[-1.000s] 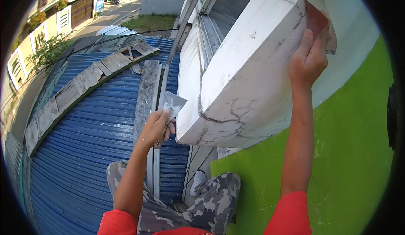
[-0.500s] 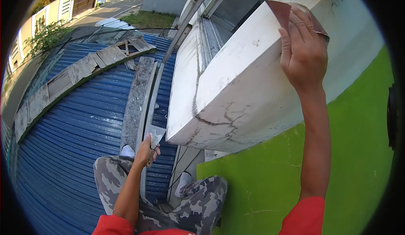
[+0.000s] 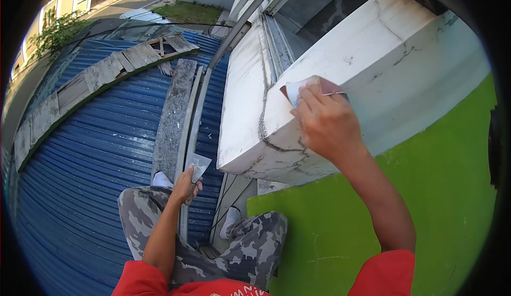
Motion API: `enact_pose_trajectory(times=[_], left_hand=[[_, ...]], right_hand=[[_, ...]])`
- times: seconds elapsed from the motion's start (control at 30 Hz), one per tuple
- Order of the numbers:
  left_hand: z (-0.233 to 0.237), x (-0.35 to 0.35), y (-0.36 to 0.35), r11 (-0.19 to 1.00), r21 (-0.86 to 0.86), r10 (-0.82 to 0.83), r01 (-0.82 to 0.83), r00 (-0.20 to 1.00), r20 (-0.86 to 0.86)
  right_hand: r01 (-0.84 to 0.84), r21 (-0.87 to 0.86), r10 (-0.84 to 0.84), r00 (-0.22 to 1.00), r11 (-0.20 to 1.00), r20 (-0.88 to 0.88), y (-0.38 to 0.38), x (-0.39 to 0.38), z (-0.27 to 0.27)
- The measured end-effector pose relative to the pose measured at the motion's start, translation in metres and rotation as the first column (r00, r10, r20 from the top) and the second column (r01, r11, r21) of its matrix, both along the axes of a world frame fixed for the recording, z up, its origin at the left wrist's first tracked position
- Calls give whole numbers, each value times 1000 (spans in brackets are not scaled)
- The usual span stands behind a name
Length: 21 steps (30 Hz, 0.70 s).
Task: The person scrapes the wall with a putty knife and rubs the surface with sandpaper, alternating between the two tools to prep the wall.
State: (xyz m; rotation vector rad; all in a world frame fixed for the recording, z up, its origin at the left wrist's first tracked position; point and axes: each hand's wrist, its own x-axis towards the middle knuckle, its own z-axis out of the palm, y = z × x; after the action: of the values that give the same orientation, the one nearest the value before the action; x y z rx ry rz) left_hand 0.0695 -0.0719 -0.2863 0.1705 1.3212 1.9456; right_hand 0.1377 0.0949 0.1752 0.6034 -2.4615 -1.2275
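Note:
My right hand (image 3: 331,128) is closed on a folded sheet of reddish-brown sandpaper (image 3: 329,87), whose pale back shows at one side. It lies at the edge of a white concrete ledge (image 3: 242,110), above a branching crack (image 3: 282,146). Lower down, my left hand (image 3: 184,186) grips a putty knife; its wide, pale-smeared blade (image 3: 200,165) points up, apart from the ledge. The fingers cover most of the knife's handle.
Below on the left spreads a blue corrugated roof (image 3: 101,152) with a weathered plank (image 3: 175,110) on it. A metal post (image 3: 226,43) rises beside the ledge. Green wall (image 3: 362,232) fills the lower right. My feet are between roof and wall, near a dark cable.
My right hand has come down and left along the ledge with the sandpaper, from its far part toward the near corner. My left hand stays nearly in place with the putty knife.

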Motion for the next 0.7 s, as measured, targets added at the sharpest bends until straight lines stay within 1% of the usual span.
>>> enact_pose_trajectory(times=[0.07, 0.1, 0.13, 0.17, 0.2, 0.23, 0.3, 0.33, 0.37, 0.4, 0.43, 0.47, 0.5, 0.53, 0.57, 0.63, 0.67, 0.7], left_hand=[[3, 1, 2, 1000, -8, -24, 23, 1000, -12], [4, -3, 6, 1000, 19, -20, 20, 1000, -19], [2, 0, 6, 999, 33, -18, 19, 1000, -9], [-2, 9, 3, 999, 36, -25, 25, 1000, 9], [0, 13, 0, 999, 19, -30, 30, 999, 12], [1, 16, 0, 999, -3, -33, 33, 999, 5], [5, 17, 0, 998, -42, -54, 53, 998, -30], [5, 16, 1, 997, -32, -64, 63, 998, -19], [5, 15, 3, 997, -17, -72, 72, 997, -10], [6, 14, 5, 997, 2, -73, 73, 997, -2], [9, 17, 4, 998, 11, -55, 55, 998, -39], [12, 20, 1, 999, 19, -34, 36, 997, -75], [14, 19, -3, 1000, 30, -7, 10, 993, -116], [14, 19, -8, 999, 20, -23, 25, 994, -103], [13, 19, -11, 1000, -7, -11, 10, 992, -123], [14, 22, -16, 998, -64, 15, -25, 988, -152], [15, 22, -17, 996, -69, 45, -59, 981, -191], [12, 24, -14, 996, -53, 68, -78, 981, -182]], right_hand=[[-44, -77, 48, 997, 996, 56, 1, 9, -19], [-85, -110, 95, 992, 990, 85, 1, 2, -20], [-66, 21, 67, 998, 998, -6, 1, -6, 6], [-16, 31, 21, 987, 999, -158, 3, -11, 39], [-54, 156, 102, 942, 986, -319, 4, -14, 76], [-1, 235, 101, 905, 972, -414, 9, -14, 107], [23, 219, 89, 868, 975, -488, 8, -15, 92], [40, 214, 81, 843, 976, -531, 6, -11, 86], [48, 125, 15, 889, 991, -458, -2, -9, 52], [57, -50, -69, 956, 997, -284, -1, -6, 2], [-19, -42, 13, 992, 999, -127, 4, -4, -52], [-14, -96, 16, 1000, 995, 23, 3, 3, -98], [-8, -124, 18, 997, 992, 77, 11, 10, -127], [-3, -149, 23, 991, 989, 133, 7, 9, -139], [-35, -118, 47, 994, 992, 102, 10, 7, -133], [-98, -57, 101, 994, 994, 50, 16, 8, -80], [-57, -10, 55, 993, 998, -101, 19, 7, -40], [-71, 70, 90, 940, 995, -329, 24, 6, 1]])
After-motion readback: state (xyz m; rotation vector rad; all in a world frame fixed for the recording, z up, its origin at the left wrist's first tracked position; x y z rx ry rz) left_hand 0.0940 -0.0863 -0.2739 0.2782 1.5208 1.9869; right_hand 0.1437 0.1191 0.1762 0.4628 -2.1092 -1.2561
